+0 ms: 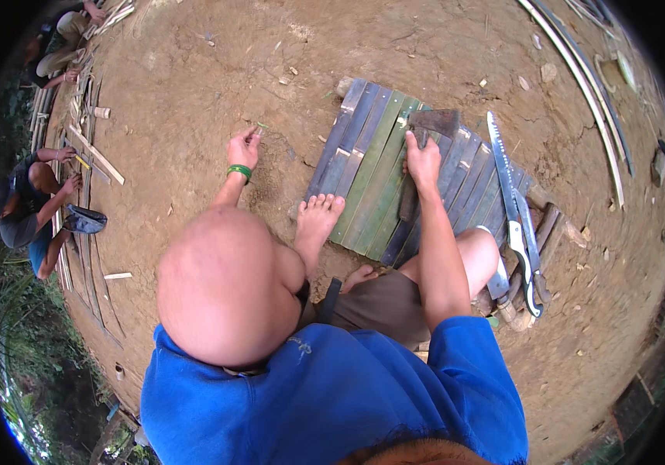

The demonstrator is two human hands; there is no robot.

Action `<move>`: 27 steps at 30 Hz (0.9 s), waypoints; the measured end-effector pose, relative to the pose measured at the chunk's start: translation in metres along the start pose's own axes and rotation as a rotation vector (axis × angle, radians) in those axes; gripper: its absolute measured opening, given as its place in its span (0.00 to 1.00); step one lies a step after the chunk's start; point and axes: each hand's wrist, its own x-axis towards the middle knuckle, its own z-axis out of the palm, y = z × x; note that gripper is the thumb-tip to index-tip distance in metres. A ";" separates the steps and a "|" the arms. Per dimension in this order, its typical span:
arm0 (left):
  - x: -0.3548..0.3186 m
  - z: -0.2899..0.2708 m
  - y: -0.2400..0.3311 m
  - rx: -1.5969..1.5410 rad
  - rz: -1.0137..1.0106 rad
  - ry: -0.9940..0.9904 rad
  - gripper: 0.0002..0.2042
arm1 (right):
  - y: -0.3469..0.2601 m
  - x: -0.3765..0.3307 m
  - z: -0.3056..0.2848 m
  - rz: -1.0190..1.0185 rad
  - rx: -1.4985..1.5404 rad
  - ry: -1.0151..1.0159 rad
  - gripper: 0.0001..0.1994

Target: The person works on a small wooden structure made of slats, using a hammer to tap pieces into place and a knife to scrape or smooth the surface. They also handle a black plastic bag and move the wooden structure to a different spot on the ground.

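Above the upper right part of the slatted panel, the right hand is closed around the hatchet just below its dark head, the handle slanting down over the slats. Well apart to the panel's left, the left hand has its fingers curled with the tips close together by a small green scrap, though whether it grips that cannot be told. Along the panel's right edge lies a pruning saw with a white-and-black handle.
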 end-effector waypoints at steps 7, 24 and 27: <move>0.013 -0.044 0.053 -0.135 -0.008 -0.024 0.08 | 0.001 -0.001 -0.002 -0.030 0.056 0.035 0.17; 0.050 0.109 0.133 -0.597 0.047 -0.258 0.08 | 0.007 0.002 -0.012 0.048 0.330 -0.033 0.14; 0.062 0.138 0.151 -0.575 0.042 -0.273 0.08 | -0.005 -0.006 -0.013 0.086 0.356 -0.081 0.14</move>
